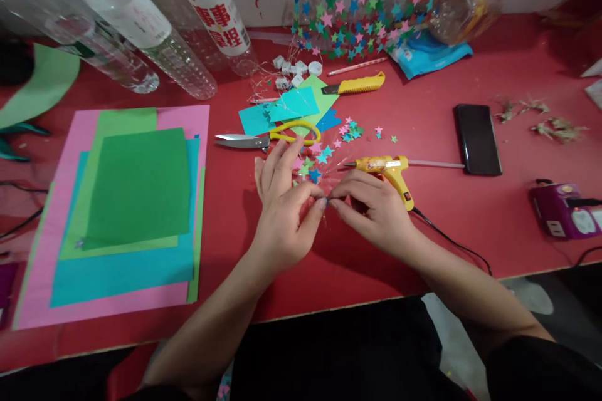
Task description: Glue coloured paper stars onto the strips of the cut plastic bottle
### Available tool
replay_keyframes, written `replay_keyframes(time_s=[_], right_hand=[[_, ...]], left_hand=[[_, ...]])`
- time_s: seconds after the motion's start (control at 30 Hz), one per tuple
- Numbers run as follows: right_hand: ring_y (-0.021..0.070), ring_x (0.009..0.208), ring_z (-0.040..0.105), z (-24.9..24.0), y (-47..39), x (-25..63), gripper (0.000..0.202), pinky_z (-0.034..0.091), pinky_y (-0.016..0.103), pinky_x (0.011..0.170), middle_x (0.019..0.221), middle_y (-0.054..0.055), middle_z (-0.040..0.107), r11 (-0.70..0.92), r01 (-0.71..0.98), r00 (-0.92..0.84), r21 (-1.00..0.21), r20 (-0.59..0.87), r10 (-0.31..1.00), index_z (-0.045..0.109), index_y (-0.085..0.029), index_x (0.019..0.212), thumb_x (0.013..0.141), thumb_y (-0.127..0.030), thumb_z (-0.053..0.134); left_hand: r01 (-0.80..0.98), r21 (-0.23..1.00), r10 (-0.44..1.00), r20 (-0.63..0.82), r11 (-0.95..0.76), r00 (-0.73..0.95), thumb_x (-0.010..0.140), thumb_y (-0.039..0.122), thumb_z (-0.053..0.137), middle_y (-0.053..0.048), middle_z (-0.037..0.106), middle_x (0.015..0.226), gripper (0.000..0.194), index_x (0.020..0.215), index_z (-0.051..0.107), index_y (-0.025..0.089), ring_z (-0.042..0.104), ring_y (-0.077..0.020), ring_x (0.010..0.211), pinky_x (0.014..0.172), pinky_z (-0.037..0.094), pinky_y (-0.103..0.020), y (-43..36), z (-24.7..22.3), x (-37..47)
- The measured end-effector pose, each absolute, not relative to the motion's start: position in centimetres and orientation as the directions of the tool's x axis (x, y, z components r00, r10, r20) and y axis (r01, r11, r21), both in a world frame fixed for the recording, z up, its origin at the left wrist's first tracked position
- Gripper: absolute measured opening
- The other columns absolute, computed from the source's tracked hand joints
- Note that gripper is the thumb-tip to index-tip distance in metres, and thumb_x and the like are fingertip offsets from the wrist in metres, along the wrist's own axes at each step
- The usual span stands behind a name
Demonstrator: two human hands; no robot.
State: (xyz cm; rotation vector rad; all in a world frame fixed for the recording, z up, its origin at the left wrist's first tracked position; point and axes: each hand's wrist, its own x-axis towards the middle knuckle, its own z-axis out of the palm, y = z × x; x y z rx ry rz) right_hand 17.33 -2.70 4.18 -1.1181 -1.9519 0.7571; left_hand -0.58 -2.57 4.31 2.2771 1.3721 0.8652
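Observation:
Above the red tabletop my left hand (284, 216) pinches with thumb and forefinger, its other fingers raised and spread. My right hand (374, 203) meets it fingertip to fingertip, also pinching. Between the two pinches shows a tiny blue piece (328, 201), mostly hidden; I cannot make out its shape. Small paper stars (315, 175) in several colours lie just beyond the fingertips, with another cluster of little stars (352, 131) farther back. A yellow glue gun (383, 166) lies on its side right behind my right hand. Yellow-handled scissors (282, 135) rest behind my left hand.
Stacked coloured paper sheets (141, 188) lie at left, with plastic bottles (216, 12) behind. A yellow utility knife (360, 84) lies near paper scraps (296, 103). Many stars (362, 19) stand along the wall. At right are a phone (478, 140) and a purple power strip (564, 210).

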Motion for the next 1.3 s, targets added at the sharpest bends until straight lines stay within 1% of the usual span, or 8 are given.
replay_keyframes(time_s=[0.17, 0.4, 0.63, 0.83, 0.97, 1.1, 1.2, 1.3], right_hand=[[0.0106, 0.071, 0.055, 4.0, -2.7, 17.3, 0.011, 0.047, 0.024, 0.066, 0.080, 0.002, 0.062, 0.469, 0.472, -0.335, -0.746, 0.340, 0.879, 0.065, -0.016, 0.086, 0.091, -0.018, 0.055], [0.0130, 0.080, 0.060, 3.5, -2.7, 17.5, 0.012, 0.050, 0.026, 0.074, 0.085, 0.004, 0.064, 0.508, 0.518, -0.348, -0.688, 0.373, 0.860, 0.065, -0.015, 0.089, 0.091, -0.016, 0.053], [0.0166, 0.084, 0.065, 2.9, -2.6, 17.3, 0.017, 0.052, 0.028, 0.071, 0.095, 0.008, 0.070, 0.548, 0.665, -0.380, -0.507, 0.402, 0.833, 0.067, -0.015, 0.098, 0.091, -0.017, 0.051], [0.0165, 0.081, 0.065, 2.2, -2.6, 17.0, 0.018, 0.048, 0.026, 0.062, 0.091, 0.007, 0.070, 0.607, 0.686, -0.421, -0.402, 0.462, 0.781, 0.067, -0.014, 0.097, 0.091, -0.016, 0.050], [0.0155, 0.081, 0.064, 2.0, -2.4, 17.1, 0.019, 0.047, 0.025, 0.062, 0.091, 0.007, 0.070, 0.590, 0.698, -0.415, -0.406, 0.442, 0.795, 0.068, -0.015, 0.097, 0.092, -0.017, 0.050], [0.0156, 0.080, 0.065, 2.0, -2.3, 17.2, 0.020, 0.048, 0.026, 0.065, 0.092, 0.007, 0.071, 0.584, 0.709, -0.406, -0.397, 0.447, 0.797, 0.068, -0.016, 0.096, 0.093, -0.020, 0.049], [0.0159, 0.078, 0.065, 2.0, -2.2, 17.2, 0.021, 0.048, 0.026, 0.064, 0.090, 0.007, 0.070, 0.598, 0.704, -0.404, -0.384, 0.476, 0.781, 0.068, -0.014, 0.094, 0.093, -0.018, 0.048], [0.0160, 0.079, 0.065, 1.9, -2.3, 17.2, 0.021, 0.048, 0.026, 0.064, 0.090, 0.007, 0.070, 0.601, 0.697, -0.410, -0.390, 0.472, 0.781, 0.068, -0.014, 0.095, 0.093, -0.017, 0.048]], left_hand=[[0.685, 0.539, 0.871, 0.329, -0.490, 0.364, 0.087, 0.017, 0.053, -0.006, 0.032, 0.158, 0.008, 0.081, 0.055, 0.021, 0.023, -0.0356, 0.147, 0.114, 0.018, -0.070, -2.5, 4.0, -0.6], [0.696, 0.520, 0.868, 0.343, -0.495, 0.360, 0.089, 0.016, 0.049, -0.011, 0.043, 0.148, 0.009, 0.083, 0.053, 0.021, 0.025, -0.0332, 0.146, 0.115, 0.019, -0.068, -2.4, 3.7, -0.5], [0.717, 0.469, 0.851, 0.380, -0.516, 0.363, 0.087, 0.016, 0.052, -0.010, 0.026, 0.160, 0.005, 0.084, 0.054, 0.020, 0.018, -0.0374, 0.148, 0.115, 0.017, -0.070, -2.4, 3.3, -0.2], [0.720, 0.474, 0.857, 0.371, -0.507, 0.359, 0.087, 0.015, 0.050, -0.013, 0.032, 0.157, 0.007, 0.083, 0.054, 0.019, 0.022, -0.0362, 0.147, 0.115, 0.019, -0.068, -2.3, 3.1, -0.1], [0.730, 0.475, 0.865, 0.360, -0.492, 0.349, 0.087, 0.018, 0.053, -0.010, 0.023, 0.161, 0.005, 0.084, 0.056, 0.020, 0.018, -0.0386, 0.148, 0.114, 0.017, -0.071, -2.2, 3.1, 0.0], [0.732, 0.483, 0.871, 0.360, -0.480, 0.334, 0.088, 0.016, 0.052, -0.010, 0.021, 0.162, 0.006, 0.086, 0.056, 0.020, 0.018, -0.0379, 0.148, 0.114, 0.018, -0.071, -2.2, 3.2, 0.1], [0.728, 0.488, 0.871, 0.361, -0.481, 0.334, 0.090, 0.016, 0.049, -0.013, 0.024, 0.160, 0.007, 0.087, 0.053, 0.020, 0.020, -0.0349, 0.148, 0.114, 0.021, -0.068, -2.2, 3.1, 0.3], [0.713, 0.504, 0.868, 0.368, -0.488, 0.334, 0.092, 0.014, 0.045, -0.014, 0.033, 0.155, 0.009, 0.087, 0.049, 0.020, 0.025, -0.0304, 0.147, 0.116, 0.023, -0.064, -2.2, 2.9, 0.4]])
